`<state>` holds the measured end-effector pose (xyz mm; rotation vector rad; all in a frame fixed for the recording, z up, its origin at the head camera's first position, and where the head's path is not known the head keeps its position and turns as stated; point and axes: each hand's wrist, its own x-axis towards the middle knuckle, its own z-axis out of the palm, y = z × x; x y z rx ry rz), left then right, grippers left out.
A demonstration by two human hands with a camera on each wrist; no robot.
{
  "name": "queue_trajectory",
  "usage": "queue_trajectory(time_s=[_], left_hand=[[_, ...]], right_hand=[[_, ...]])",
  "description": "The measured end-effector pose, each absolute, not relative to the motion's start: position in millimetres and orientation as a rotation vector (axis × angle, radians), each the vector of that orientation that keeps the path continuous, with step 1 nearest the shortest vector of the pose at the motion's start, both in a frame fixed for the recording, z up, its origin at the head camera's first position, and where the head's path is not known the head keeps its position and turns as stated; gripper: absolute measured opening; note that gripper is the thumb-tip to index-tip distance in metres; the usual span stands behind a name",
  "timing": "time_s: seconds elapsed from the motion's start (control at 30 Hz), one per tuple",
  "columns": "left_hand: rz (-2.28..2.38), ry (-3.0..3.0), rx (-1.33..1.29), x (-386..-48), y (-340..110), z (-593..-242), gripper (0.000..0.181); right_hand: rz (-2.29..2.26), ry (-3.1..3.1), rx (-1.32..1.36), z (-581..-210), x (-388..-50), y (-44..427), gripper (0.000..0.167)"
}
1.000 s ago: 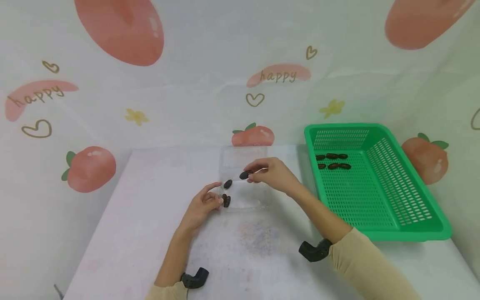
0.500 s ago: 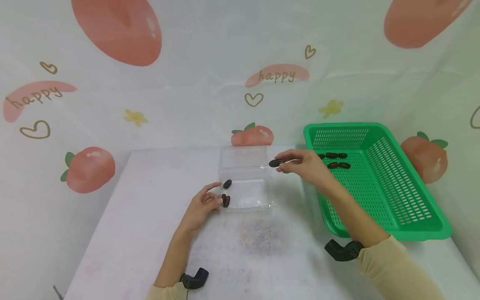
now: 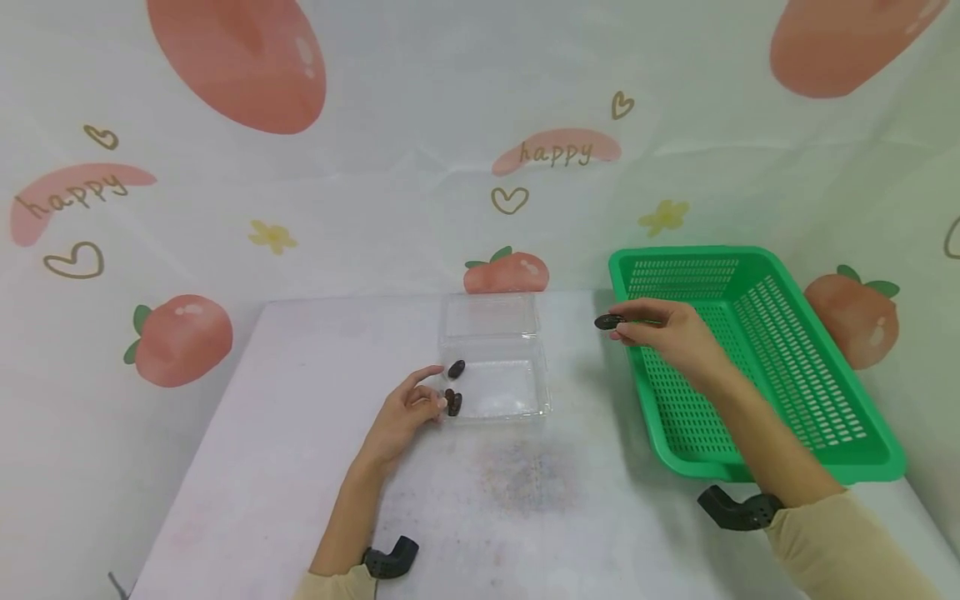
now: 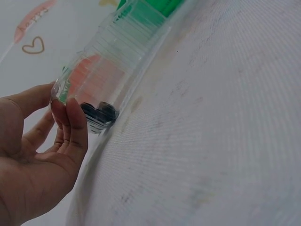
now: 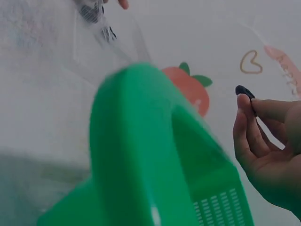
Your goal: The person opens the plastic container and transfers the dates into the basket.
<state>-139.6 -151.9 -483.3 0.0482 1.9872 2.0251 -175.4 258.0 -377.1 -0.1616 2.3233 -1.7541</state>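
A clear plastic box [image 3: 501,390] stands on the table with its lid [image 3: 489,317] folded back. My left hand [image 3: 401,417] pinches the box's left wall, thumb on one side and fingers on the other in the left wrist view. Just inside that wall lie a dark date [image 3: 457,369] and, nearer me, a couple more dates [image 3: 454,404] side by side. My right hand [image 3: 671,337] pinches another dark date [image 3: 608,322] between thumb and fingertips, raised at the left rim of the green basket [image 3: 873,408].
The basket has slotted walls and stands at the table's right; my right hand and forearm cover part of its inside, and no dates show there now. White table surface [image 3: 300,433] spreads left and in front of the box. A fruit-printed sheet [image 3: 390,192] hangs behind.
My right hand has carried the date rightward from above the box to the basket's left rim. It now hides the dates seen earlier in the basket. My left hand stays put.
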Motion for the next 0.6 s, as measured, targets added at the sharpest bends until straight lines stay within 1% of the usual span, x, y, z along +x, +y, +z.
queue_trajectory(time_s=[0.17,0.37,0.6], left_hand=[[2.018,1.992,0.039,-139.2,-151.9,-483.3,0.058],[2.008,2.001,0.033,-138.8,-152.0,-483.0,0.058],[2.015,1.991,0.038,-139.6,-152.7,-485.0,0.058]], right_hand=[[-1.849,2.256,-0.126,-383.2,-172.8,279.2,0.045],[-1.942,2.181,-0.03,-393.5,-171.3,298.8,0.043],[-1.868,2.241,0.002,-407.0,-171.6,315.9,0.047]])
